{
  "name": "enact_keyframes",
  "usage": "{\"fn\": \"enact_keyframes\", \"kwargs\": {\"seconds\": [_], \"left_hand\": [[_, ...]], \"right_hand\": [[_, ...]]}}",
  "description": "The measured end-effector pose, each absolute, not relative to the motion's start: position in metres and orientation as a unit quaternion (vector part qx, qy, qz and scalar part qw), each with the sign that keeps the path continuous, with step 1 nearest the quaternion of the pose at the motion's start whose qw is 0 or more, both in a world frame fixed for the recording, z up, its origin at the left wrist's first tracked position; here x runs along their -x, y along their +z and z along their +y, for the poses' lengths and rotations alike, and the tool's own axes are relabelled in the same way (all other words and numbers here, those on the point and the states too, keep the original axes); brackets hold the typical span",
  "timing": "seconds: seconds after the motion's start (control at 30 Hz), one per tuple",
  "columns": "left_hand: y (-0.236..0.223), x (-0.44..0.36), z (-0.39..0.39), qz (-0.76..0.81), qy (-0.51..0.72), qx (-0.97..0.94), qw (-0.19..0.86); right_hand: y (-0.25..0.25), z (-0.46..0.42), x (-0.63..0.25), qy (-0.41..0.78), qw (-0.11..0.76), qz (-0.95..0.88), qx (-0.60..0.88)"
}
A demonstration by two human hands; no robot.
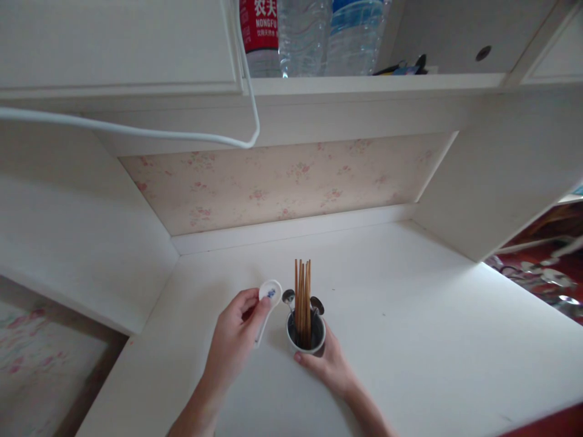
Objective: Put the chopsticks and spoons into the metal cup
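My left hand (239,321) pinches a white soup spoon (272,291) by its bowl, which has a small blue pattern inside; the handle points down toward the desk. Just to the right of it stands a white cup (295,347), dark inside. Several brown wooden chopsticks (303,297) stand upright in that cup. Two metal spoons lean out of it, one metal spoon (288,296) at the left of the chopsticks and another metal spoon (317,305) at the right. My right hand (328,363) is wrapped round the cup's lower right side, thumb in front.
The white desk (410,315) spreads out around the cup, with side panels left and right and floral wallpaper (291,179) behind. Overhead, a shelf (364,84) bears several plastic bottles (304,36). A white cable (159,132) hangs across the upper left.
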State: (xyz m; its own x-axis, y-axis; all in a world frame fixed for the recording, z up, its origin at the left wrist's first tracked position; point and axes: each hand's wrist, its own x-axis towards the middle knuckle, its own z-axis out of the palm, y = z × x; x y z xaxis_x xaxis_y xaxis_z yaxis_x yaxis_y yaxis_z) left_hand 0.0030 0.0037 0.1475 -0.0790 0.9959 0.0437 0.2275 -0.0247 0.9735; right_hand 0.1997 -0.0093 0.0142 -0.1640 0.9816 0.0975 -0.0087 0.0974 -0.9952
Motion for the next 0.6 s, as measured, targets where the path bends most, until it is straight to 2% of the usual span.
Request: {"fn": "enact_keyframes", "kwargs": {"seconds": [0.33,0.5,0.6], "left_hand": [[0.133,-0.043,0.01,0.541,0.488,-0.538,0.424],[0.125,-0.05,0.009,0.563,0.468,-0.566,0.379],[0.123,-0.051,0.009,0.548,0.478,-0.555,0.403]], "right_hand": [[0.013,-0.008,-0.201,0.483,0.469,-0.587,0.45],[0.012,-0.008,-0.201,0.491,0.475,-0.584,0.439],[0.012,-0.007,-0.201,0.49,0.472,-0.586,0.441]]}}
